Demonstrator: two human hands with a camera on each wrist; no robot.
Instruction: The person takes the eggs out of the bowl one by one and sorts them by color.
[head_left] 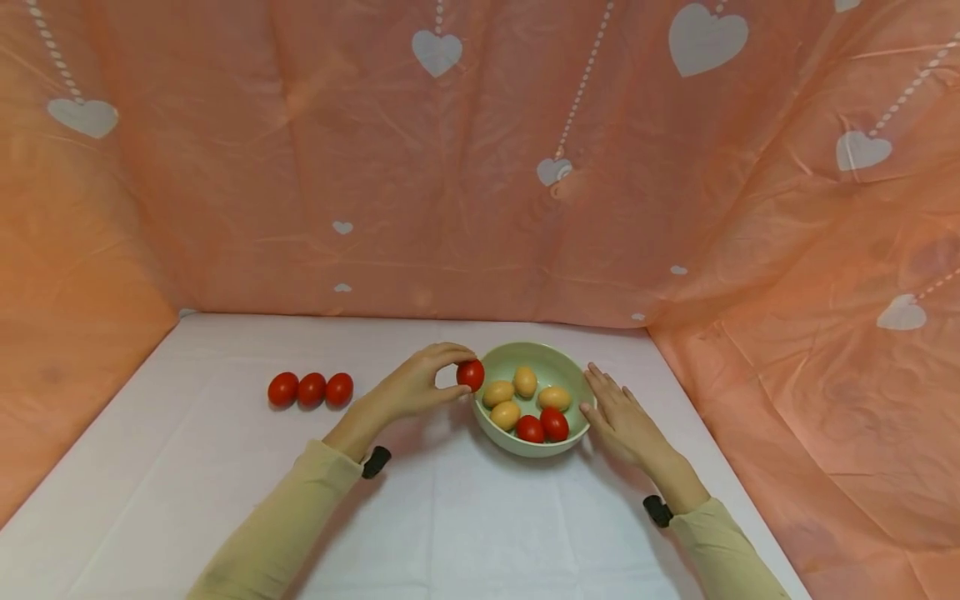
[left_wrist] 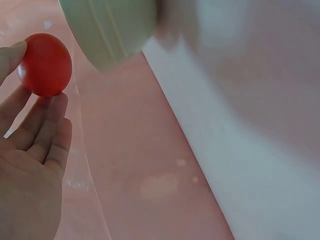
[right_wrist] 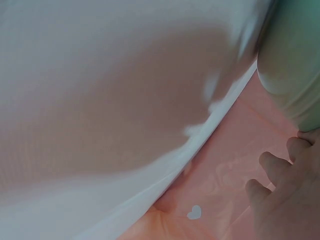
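Note:
My left hand (head_left: 412,385) pinches a smooth red egg (head_left: 470,376) between thumb and fingertips, right at the left rim of a pale green bowl (head_left: 534,448). The left wrist view shows that red egg (left_wrist: 47,65) held at the fingertips, with the bowl's outer side (left_wrist: 115,30) beyond it. Inside the bowl lie several yellowish eggs (head_left: 554,398) and two red eggs (head_left: 554,424). On the bowl's right side, my right hand (head_left: 622,421) rests with its fingers extended along the rim. In the right wrist view, its fingers (right_wrist: 275,167) stand beside the bowl's wall (right_wrist: 295,65).
Three more red eggs (head_left: 311,390) sit in a row on the white-covered table (head_left: 495,525), left of my left hand. Orange-pink sheeting with white hearts (head_left: 437,54) rises behind the table and along both sides.

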